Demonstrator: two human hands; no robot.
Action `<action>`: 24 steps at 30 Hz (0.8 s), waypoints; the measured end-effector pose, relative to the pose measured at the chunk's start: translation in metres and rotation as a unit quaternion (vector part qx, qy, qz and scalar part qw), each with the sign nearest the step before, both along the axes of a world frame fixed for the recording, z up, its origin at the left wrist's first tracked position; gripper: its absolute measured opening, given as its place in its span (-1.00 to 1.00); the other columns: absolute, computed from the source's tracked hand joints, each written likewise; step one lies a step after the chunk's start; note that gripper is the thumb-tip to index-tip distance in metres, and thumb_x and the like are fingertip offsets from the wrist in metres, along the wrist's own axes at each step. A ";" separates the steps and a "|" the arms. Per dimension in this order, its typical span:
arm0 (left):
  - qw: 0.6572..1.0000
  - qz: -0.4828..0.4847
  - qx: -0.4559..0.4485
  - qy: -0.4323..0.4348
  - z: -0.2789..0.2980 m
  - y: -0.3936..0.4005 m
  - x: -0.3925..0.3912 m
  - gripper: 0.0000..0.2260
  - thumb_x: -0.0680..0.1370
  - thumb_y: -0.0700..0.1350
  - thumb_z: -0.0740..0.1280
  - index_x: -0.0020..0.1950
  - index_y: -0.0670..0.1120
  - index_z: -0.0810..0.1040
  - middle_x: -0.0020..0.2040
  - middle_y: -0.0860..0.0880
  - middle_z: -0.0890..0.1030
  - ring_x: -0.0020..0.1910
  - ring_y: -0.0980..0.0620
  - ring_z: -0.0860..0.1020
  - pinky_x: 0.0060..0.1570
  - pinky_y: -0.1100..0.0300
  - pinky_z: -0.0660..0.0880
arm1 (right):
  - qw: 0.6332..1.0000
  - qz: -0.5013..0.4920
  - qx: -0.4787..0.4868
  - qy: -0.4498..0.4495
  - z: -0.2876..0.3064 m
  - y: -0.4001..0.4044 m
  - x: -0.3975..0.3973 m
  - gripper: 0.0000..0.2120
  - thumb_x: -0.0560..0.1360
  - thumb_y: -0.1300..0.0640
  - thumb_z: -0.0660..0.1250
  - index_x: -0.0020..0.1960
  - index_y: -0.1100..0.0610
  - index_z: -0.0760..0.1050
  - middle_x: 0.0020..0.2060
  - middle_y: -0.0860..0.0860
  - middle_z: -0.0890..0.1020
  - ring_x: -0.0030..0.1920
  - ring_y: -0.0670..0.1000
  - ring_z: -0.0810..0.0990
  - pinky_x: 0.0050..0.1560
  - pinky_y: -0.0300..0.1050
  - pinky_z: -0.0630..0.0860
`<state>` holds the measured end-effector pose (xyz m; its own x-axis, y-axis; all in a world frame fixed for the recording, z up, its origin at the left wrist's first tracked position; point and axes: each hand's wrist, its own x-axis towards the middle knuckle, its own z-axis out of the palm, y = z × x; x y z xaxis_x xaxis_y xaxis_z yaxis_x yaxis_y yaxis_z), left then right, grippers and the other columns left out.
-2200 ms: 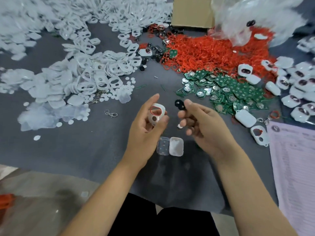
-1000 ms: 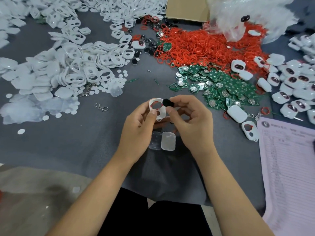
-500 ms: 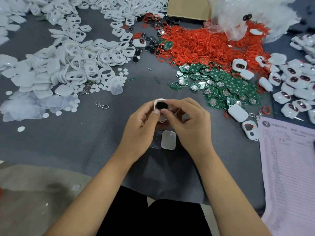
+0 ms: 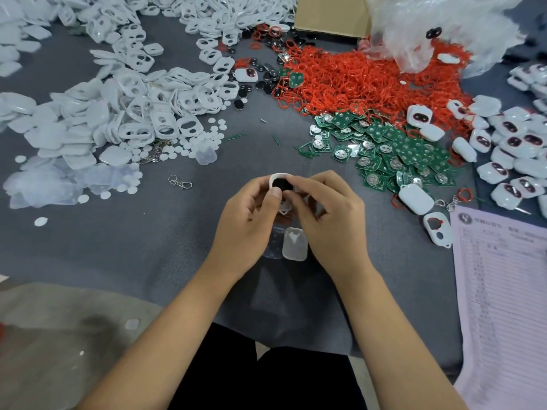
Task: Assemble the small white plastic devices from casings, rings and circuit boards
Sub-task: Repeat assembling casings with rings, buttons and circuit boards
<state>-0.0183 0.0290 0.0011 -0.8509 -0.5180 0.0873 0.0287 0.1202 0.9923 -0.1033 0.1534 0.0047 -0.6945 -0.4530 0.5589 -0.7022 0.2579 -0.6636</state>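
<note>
Both hands meet over the grey table and hold one white casing [image 4: 280, 177] between them. My left hand [image 4: 247, 220] grips its left side with the thumb on the front. My right hand [image 4: 327, 217] pinches it from the right and presses a black button piece [image 4: 281, 184] into its upper opening. Most of the casing is hidden by my fingers. A white casing half [image 4: 294, 243] and a clear pad [image 4: 273, 242] lie on the table just below my hands.
White casings [image 4: 142, 113] are heaped at the left. Red rings [image 4: 355, 81] and green circuit boards [image 4: 393, 149] are piled at the upper right, finished devices [image 4: 509, 149] at the far right. A printed sheet [image 4: 503, 291] lies at the right edge, a cardboard box [image 4: 328, 13] at the back.
My hands came together from apart. My right hand brought the black piece to the casing and now presses it into the upper opening.
</note>
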 end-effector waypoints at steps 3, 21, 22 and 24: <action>1.000 0.012 -0.002 0.002 0.001 0.001 -0.001 -0.82 0.72 -0.15 0.27 0.24 -0.05 0.64 0.05 0.05 0.73 0.02 0.10 0.71 0.05 0.20 0.61 | 1.000 -0.010 0.001 0.015 -0.001 0.000 0.002 -0.86 0.55 0.28 0.50 0.10 0.22 0.74 -0.14 0.07 0.65 -0.23 -0.03 0.57 -0.27 -0.10 0.53; 0.998 0.015 -0.063 0.006 0.000 0.000 0.002 -0.84 0.71 -0.15 0.27 0.18 -0.02 0.65 0.00 0.06 0.71 0.02 0.03 0.69 0.03 0.06 0.64 | 0.974 0.042 -0.054 -0.216 0.005 -0.002 -0.001 -0.89 0.61 0.13 0.44 0.12 0.03 0.63 -0.14 -0.12 0.67 -0.24 -0.13 0.63 -0.27 -0.33 0.50; 0.997 0.014 -0.070 0.008 0.001 0.000 0.003 -0.84 0.71 -0.14 0.27 0.18 -0.02 0.65 0.00 0.07 0.71 0.01 0.04 0.69 0.01 0.09 0.64 | 0.970 0.051 -0.052 -0.230 0.006 -0.001 -0.003 -0.89 0.61 0.14 0.43 0.12 0.07 0.67 -0.15 -0.10 0.69 -0.28 -0.16 0.63 -0.28 -0.36 0.49; 0.997 0.017 -0.078 0.014 0.002 0.002 0.003 -0.85 0.72 -0.10 0.28 0.19 -0.01 0.65 -0.01 0.09 0.71 0.00 0.09 0.68 -0.01 0.18 0.62 | 0.965 0.065 -0.056 -0.248 0.007 0.000 -0.006 -0.89 0.62 0.17 0.42 0.11 0.12 0.71 -0.17 -0.05 0.72 -0.35 -0.20 0.62 -0.31 -0.40 0.45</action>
<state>-0.0148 0.0306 0.0032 -0.8297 -0.5242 0.1918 0.0490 0.2739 0.9605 -0.1094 0.1534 0.0113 -0.8306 -0.5102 0.2231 -0.3132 0.0967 -0.9448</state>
